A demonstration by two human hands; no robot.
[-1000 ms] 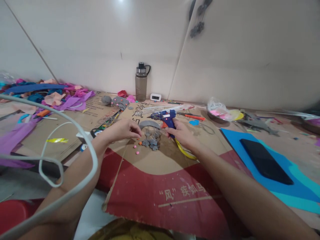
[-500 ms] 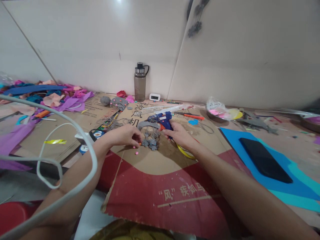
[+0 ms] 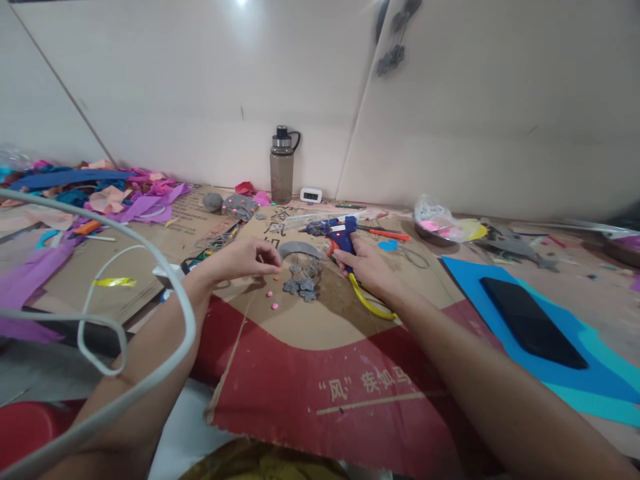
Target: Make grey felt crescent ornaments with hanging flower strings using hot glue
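My right hand (image 3: 367,263) grips a blue hot glue gun (image 3: 344,231), its nozzle end pointing left and a small red light showing on its body. A yellow curved strip or cord (image 3: 369,303) runs below that hand. To the left, my left hand (image 3: 253,257) has thumb and fingers pinched together; whatever is in them is too small to make out. Between the hands lies a grey curved band (image 3: 301,249) with grey flower-like pieces (image 3: 300,287) below it. Small pink beads or balls (image 3: 275,306) and an orange one (image 3: 276,279) lie near my left hand.
A printed cardboard sheet (image 3: 320,400) covers the work surface. Behind stand a bottle (image 3: 282,170) and a small clock (image 3: 311,195). A black phone (image 3: 533,323) rests on blue sheets at right. A white cable (image 3: 187,320) loops across my left arm; coloured scraps (image 3: 107,199) pile far left.
My left hand has lifted away from the small balls, up and slightly left, fingers pinched. The glue gun in my right hand has shifted a little right and up.
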